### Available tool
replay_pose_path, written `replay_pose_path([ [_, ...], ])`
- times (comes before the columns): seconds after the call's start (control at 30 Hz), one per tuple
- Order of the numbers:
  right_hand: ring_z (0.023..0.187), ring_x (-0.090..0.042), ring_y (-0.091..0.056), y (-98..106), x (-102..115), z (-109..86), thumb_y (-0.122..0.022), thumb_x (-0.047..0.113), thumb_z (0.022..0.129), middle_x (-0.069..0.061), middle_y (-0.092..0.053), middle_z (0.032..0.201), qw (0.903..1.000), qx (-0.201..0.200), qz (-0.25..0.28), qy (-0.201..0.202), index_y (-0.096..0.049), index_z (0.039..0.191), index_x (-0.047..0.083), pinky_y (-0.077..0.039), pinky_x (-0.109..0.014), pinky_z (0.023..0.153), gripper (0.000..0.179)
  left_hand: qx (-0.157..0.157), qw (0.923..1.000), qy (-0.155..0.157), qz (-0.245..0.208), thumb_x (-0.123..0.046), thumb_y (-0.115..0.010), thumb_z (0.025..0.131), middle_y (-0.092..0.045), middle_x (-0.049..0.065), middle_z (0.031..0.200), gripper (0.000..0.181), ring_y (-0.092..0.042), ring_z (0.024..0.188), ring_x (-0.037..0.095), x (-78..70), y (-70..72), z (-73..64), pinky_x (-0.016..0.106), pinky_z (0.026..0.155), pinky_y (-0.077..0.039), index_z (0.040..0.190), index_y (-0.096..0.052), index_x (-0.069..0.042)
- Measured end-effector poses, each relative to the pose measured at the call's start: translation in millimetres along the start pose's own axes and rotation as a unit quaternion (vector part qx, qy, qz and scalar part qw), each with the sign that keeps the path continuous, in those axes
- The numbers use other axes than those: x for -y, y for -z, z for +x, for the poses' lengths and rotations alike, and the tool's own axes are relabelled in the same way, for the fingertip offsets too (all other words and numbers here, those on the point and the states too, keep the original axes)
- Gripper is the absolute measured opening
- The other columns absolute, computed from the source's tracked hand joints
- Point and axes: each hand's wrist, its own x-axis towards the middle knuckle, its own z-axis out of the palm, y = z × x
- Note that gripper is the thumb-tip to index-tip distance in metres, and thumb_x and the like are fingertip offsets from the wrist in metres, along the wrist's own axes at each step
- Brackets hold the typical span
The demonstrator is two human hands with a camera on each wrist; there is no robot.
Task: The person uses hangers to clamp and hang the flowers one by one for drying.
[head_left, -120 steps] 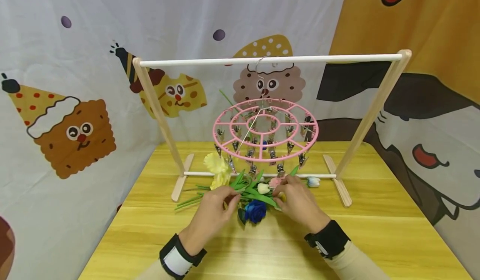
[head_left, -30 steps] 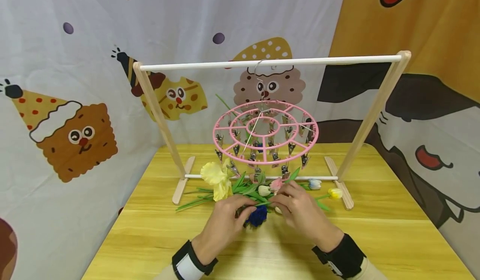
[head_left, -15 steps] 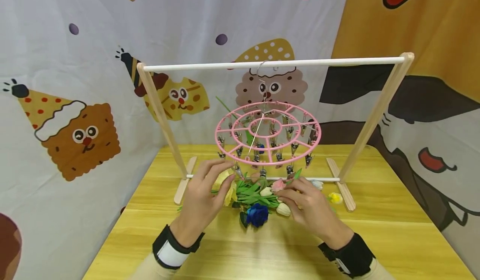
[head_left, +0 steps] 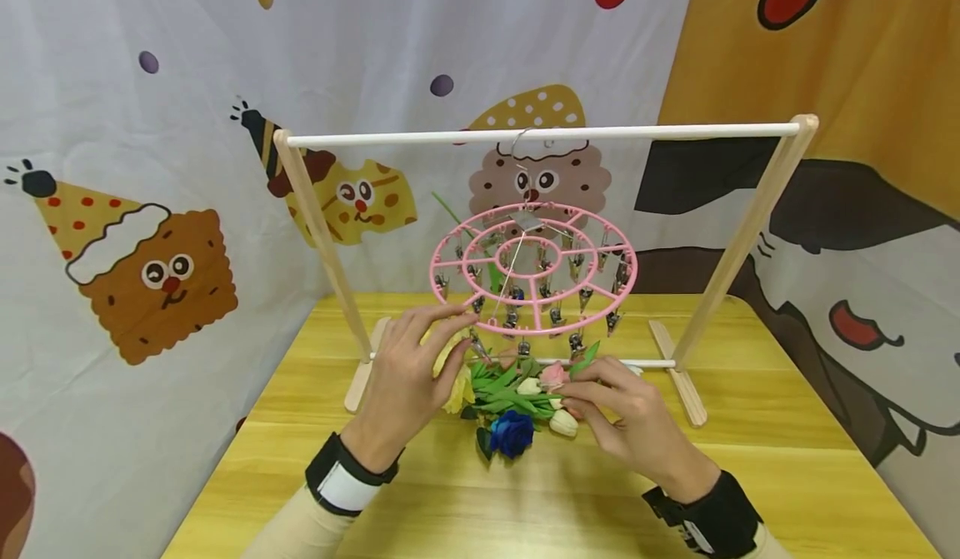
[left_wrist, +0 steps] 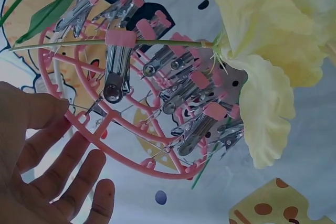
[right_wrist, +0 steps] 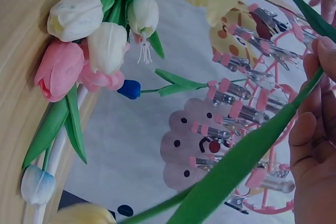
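Observation:
My left hand (head_left: 412, 363) is at the near-left edge of a pink round clip hanger (head_left: 532, 326), its thumb and index finger pinching the rim in the left wrist view. Beside those fingers, a metal clip (left_wrist: 116, 69) with pink tips grips the stem of a big yellow flower (left_wrist: 273, 30). My right hand (head_left: 626, 409) pinches a green leafy stem (right_wrist: 236, 156). It leads to a yellow tulip (right_wrist: 84, 214) at the bottom of the right wrist view; in the head view that bloom is hidden behind the hand.
The hanger hangs from the white bar (head_left: 420, 137) of a wooden rack. Under it lie a blue rose (head_left: 512, 434), white tulips (head_left: 563, 423) and a pink flower (head_left: 554, 375) on the wooden table (head_left: 465, 509). A blue tulip (right_wrist: 129, 89) hangs clipped at the back.
My left hand has left the flower stems and moved up and left to the hanger's rim. The right hand, still on the tulip's stem, has shifted slightly right; the yellow bloom no longer shows beside it.

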Motion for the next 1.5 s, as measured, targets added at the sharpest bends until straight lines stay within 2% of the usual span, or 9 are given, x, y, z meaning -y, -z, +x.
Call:
replay_pose_path([
  [0.2, 0.093, -0.017, -0.073, 2, -1, 0.4, -0.07, 0.029, 0.119, -0.003, -0.078, 0.106, 0.9994, -0.033, 0.012, -0.007, -0.09, 0.113, 0.01, -0.059, -0.018, 0.081, 0.029, -0.016, 0.9998, 0.013, 0.001, -0.012, -0.091, 0.103, -0.08, 0.009, 0.142, 0.041, -0.077, 0.126, 0.034, 3.1, 0.7, -1.0, 0.051, 0.087, -0.06, 0.142, -0.08, -0.016],
  [0.43, 0.089, -0.016, -0.075, 3, -1, 1.4, -0.076, 0.024, 0.116, -0.006, -0.08, 0.106, 0.9977, -0.052, 0.037, -0.022, -0.089, 0.115, 0.008, -0.059, -0.016, 0.076, 0.021, -0.016, 0.9995, 0.023, -0.012, -0.012, -0.088, 0.105, -0.079, 0.012, 0.147, 0.04, -0.077, 0.13, 0.036, 6.3, 3.9, -3.4, 0.056, 0.1, -0.065, 0.144, -0.079, -0.012],
  [0.57, 0.083, -0.011, -0.072, 4, 2, 2.5, -0.084, 0.01, 0.109, -0.006, -0.08, 0.105, 0.9968, -0.059, 0.04, -0.036, -0.089, 0.115, 0.006, -0.059, -0.014, 0.075, 0.008, -0.026, 0.9989, 0.026, -0.029, -0.01, -0.087, 0.105, -0.077, 0.015, 0.15, 0.043, -0.076, 0.132, 0.037, 5.5, 5.8, -7.4, 0.055, 0.104, -0.065, 0.147, -0.077, -0.008],
  [0.7, 0.079, -0.008, -0.068, 3, 6, 5.4, -0.09, -0.007, 0.096, -0.005, -0.081, 0.103, 0.9959, -0.068, 0.037, -0.047, -0.088, 0.114, 0.006, -0.056, -0.016, 0.072, 0.022, -0.064, 0.9962, 0.027, -0.053, -0.015, -0.077, 0.114, -0.078, 0.018, 0.14, 0.03, -0.077, 0.124, 0.036, 1.1, 5.2, -15.9, 0.047, 0.101, -0.066, 0.141, -0.077, -0.002],
  [0.87, 0.077, -0.008, -0.068, -2, 12, 12.1, -0.089, -0.005, 0.097, -0.004, -0.082, 0.101, 0.9938, -0.084, 0.046, -0.057, -0.087, 0.115, 0.007, -0.057, -0.016, 0.071, 0.021, -0.125, 0.986, -0.022, -0.109, -0.019, -0.065, 0.121, -0.074, 0.011, 0.102, 0.025, -0.075, 0.087, 0.02, -15.7, -2.8, -27.3, 0.027, 0.076, -0.067, 0.11, -0.076, 0.001],
  [1.03, 0.079, -0.008, -0.07, -7, 21, 21.2, -0.087, 0.008, 0.106, -0.006, -0.084, 0.102, 0.9917, -0.101, 0.053, -0.06, -0.087, 0.119, 0.009, -0.058, -0.015, 0.073, 0.013, -0.089, 0.9815, -0.068, -0.155, -0.013, -0.065, 0.119, -0.08, 0.008, 0.101, 0.02, -0.078, 0.077, 0.01, -42.8, -13.2, -36.3, 0.011, 0.071, -0.064, 0.118, -0.081, -0.001],
  [1.17, 0.081, -0.009, -0.071, -14, 31, 28.8, -0.086, 0.015, 0.109, -0.007, -0.085, 0.102, 0.9894, -0.117, 0.062, -0.059, -0.087, 0.121, 0.009, -0.058, -0.015, 0.074, 0.013, -0.061, 0.9895, -0.043, -0.124, -0.016, -0.063, 0.121, -0.086, 0.015, 0.115, 0.031, -0.087, 0.092, 0.018, -56.7, -22.5, -41.7, 0.017, 0.079, -0.069, 0.138, -0.08, 0.003],
  [1.27, 0.082, -0.011, -0.074, -20, 38, 33.6, -0.085, 0.017, 0.11, -0.01, -0.086, 0.104, 0.9871, -0.13, 0.069, -0.064, -0.087, 0.121, 0.008, -0.061, -0.015, 0.078, 0.015, -0.076, 0.9941, -0.023, -0.074, -0.017, -0.061, 0.121, -0.086, 0.02, 0.122, 0.036, -0.089, 0.101, 0.027, -58.5, -28.9, -44.2, 0.026, 0.082, -0.072, 0.144, -0.076, 0.007],
  [1.5, 0.084, -0.013, -0.08, -30, 49, 40.0, -0.094, -0.016, 0.086, -0.009, -0.087, 0.103, 0.9829, -0.142, 0.071, -0.093, -0.087, 0.117, 0.007, -0.066, -0.016, 0.082, 0.04, -0.113, 0.9934, 0.014, -0.013, -0.015, -0.068, 0.118, -0.084, 0.025, 0.131, 0.038, -0.086, 0.108, 0.036, -48.4, -38.3, -42.6, 0.04, 0.089, -0.074, 0.146, -0.073, 0.01],
])
